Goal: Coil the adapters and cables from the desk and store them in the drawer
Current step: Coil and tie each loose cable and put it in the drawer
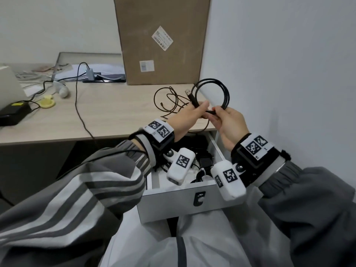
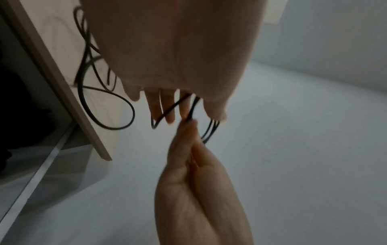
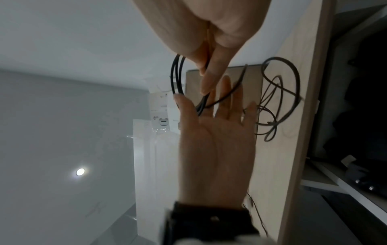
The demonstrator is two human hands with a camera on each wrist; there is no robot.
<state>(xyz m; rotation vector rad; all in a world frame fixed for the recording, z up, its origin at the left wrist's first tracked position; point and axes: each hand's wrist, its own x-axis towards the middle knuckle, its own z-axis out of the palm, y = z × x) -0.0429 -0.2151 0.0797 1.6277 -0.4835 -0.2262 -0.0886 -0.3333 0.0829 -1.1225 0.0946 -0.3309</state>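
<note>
Mid-coil, right of centre in head view: black cable (image 1: 217,93) looped, left hand (image 1: 189,117) clamping USB end, right hand (image 1: 229,122) pinching tail; next likely tuck tail, drop into open drawer (image 1: 185,201) below; thin cable (image 1: 169,101) waiting on desk (image 1: 107,112).

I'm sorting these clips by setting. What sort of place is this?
Probably an office or study corner: a wooden desk with loose cables, a power adapter, a cardboard box, and an open drawer.
</note>
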